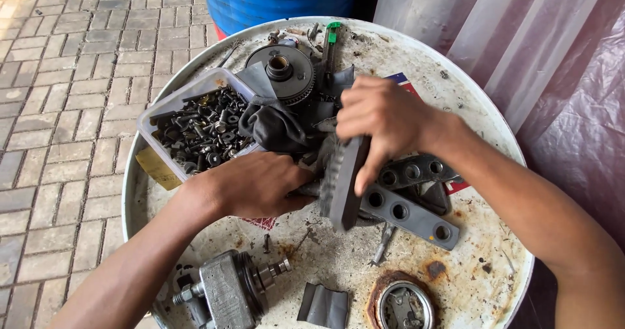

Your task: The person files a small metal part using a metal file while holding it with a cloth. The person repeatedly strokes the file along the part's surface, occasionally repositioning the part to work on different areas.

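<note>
The right hand (381, 124) closes its grip over the top of a dark toothed gear (343, 182) that stands on edge near the middle of the surface (469, 264), fingers curled down its right face. The left hand (257, 184) presses against the gear's left side, fingers wrapped toward it; whether they clasp the gear or the dark rag (277, 127) just beyond is hidden. To the right, touching the gear's lower edge, lie two grey metal bars with round holes (407, 213). Far of the hands sits a round toothed wheel with a centre hub (281, 71), and to its left a clear plastic tub of bolts and screws (195, 124) reaches close to the surface's left rim. Near the person, a grey shaft assembly (228, 290) overhangs the near edge, with a folded grey scrap (323, 305) and a rusty bung ring (402, 301) beside it. Bare, stained metal lies open at the near right. Brick paving (58, 107) lies to the left.
</note>
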